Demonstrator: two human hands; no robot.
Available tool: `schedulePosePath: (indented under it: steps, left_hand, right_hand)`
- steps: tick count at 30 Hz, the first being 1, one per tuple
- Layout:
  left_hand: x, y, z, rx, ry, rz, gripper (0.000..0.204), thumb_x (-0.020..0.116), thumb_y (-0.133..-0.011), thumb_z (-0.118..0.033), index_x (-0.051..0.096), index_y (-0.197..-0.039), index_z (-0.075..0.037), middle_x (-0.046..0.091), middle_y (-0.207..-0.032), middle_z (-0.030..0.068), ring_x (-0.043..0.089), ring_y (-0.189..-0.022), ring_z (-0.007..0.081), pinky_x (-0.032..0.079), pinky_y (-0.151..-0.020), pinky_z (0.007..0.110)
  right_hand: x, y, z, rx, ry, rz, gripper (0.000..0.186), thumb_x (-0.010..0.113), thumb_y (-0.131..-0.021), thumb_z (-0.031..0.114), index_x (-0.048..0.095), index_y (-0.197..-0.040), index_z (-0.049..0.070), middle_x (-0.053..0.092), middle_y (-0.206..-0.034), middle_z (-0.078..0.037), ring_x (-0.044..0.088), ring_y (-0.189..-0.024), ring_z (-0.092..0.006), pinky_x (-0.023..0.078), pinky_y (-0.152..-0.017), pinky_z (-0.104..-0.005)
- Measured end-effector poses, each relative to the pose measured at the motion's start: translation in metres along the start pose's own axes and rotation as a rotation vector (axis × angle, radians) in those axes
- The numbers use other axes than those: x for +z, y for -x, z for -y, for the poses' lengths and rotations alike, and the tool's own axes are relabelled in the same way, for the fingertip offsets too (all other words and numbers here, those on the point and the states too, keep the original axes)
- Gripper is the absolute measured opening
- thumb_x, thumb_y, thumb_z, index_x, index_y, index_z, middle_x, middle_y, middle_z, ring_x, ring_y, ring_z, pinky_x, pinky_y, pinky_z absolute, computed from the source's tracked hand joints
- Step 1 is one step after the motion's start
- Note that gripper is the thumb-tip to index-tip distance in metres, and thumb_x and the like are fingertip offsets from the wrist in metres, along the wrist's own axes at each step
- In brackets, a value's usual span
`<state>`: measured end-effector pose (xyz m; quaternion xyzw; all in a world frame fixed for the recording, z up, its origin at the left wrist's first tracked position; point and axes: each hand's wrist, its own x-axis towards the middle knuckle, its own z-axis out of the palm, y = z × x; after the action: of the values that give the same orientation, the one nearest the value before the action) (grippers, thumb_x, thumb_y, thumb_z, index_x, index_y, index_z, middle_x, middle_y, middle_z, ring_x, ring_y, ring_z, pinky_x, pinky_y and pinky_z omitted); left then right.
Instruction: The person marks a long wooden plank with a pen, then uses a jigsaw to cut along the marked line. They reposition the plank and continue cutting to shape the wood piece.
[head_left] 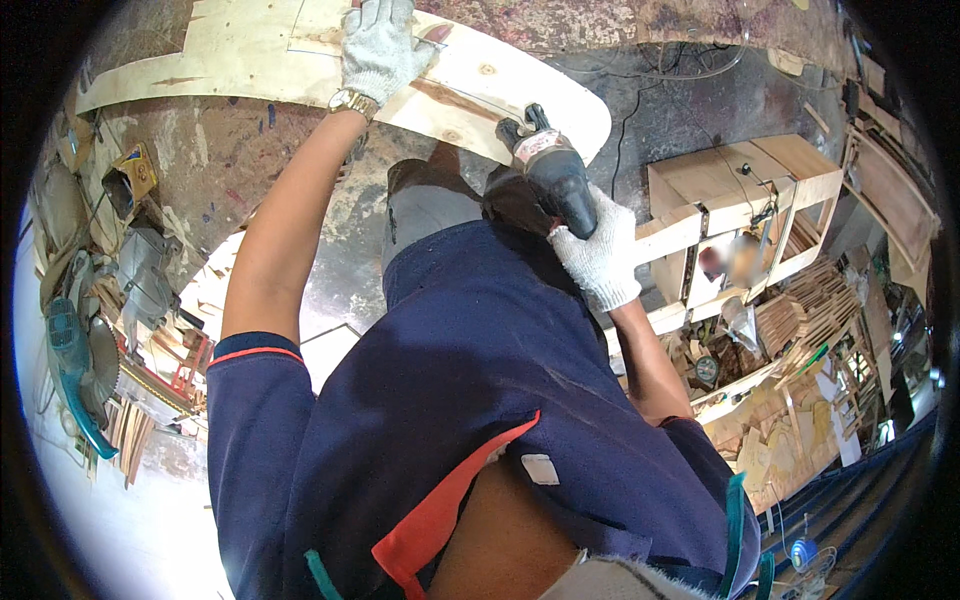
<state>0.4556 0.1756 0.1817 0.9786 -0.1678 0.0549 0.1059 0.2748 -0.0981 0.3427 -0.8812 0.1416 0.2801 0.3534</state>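
plywood panel [480, 75]: on the workbench [230, 150], at its near edge
left hand [380, 45]: flat on the panel
power tool [550, 170]: in the right hand [600, 255], at the panel's near edge, right of the left hand
miter saw [80, 350]: far left of the panel, below it
wooden frame [740, 200]: right of the panel

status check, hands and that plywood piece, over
Left hand gloved, flat on plywood piece. Right hand grips power tool at its curved edge. Nothing between them.

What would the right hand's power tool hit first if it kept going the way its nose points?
Probably the plywood board: the power tool in the right hand points at its near edge, seemingly touching already.
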Motion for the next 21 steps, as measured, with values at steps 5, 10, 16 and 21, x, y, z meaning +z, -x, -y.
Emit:
schedulePosePath:
  steps: [5,10,16,21]
  left_hand:
    - [0.000,0.001,0.000,-0.001,0.030,-0.006,0.053,0.069,-0.083,-0.049,0.060,-0.105,-0.002,0.060,-0.105,0.0185,0.055,-0.107,0.0351,0.040,-0.100,0.049]
    - [-0.001,-0.001,-0.002,-0.025,0.039,0.018,0.052,0.069,-0.083,-0.049,0.060,-0.104,-0.002,0.060,-0.105,0.0184,0.055,-0.107,0.0351,0.040,-0.101,0.049]
    - [0.000,-0.002,-0.002,0.002,0.026,0.004,0.051,0.070,-0.082,-0.048,0.060,-0.103,-0.002,0.060,-0.104,0.0179,0.055,-0.108,0.0347,0.040,-0.103,0.048]
    - [0.014,0.003,0.012,0.051,-0.063,-0.065,0.082,0.070,-0.086,-0.064,0.051,-0.140,-0.006,0.055,-0.147,0.0157,0.051,-0.136,0.0314,0.036,-0.117,0.049]
  right_hand:
    - [-0.005,-0.002,0.009,0.032,-0.024,0.030,0.047,0.078,-0.070,0.023,0.070,-0.108,-0.003,0.071,-0.085,-0.027,0.073,-0.081,-0.0414,0.058,-0.074,-0.0425]
    - [-0.005,-0.004,0.012,0.024,-0.010,0.014,0.046,0.078,-0.071,0.022,0.070,-0.108,-0.003,0.071,-0.084,-0.027,0.073,-0.080,-0.0416,0.058,-0.074,-0.0430]
    - [-0.006,-0.005,0.015,0.024,-0.030,0.010,0.045,0.078,-0.070,0.022,0.070,-0.108,-0.003,0.071,-0.083,-0.027,0.073,-0.079,-0.0414,0.058,-0.074,-0.0433]
    - [-0.004,-0.001,0.017,0.026,-0.013,-0.005,0.045,0.077,-0.070,0.022,0.070,-0.107,-0.003,0.071,-0.082,-0.027,0.073,-0.078,-0.0414,0.057,-0.073,-0.0433]
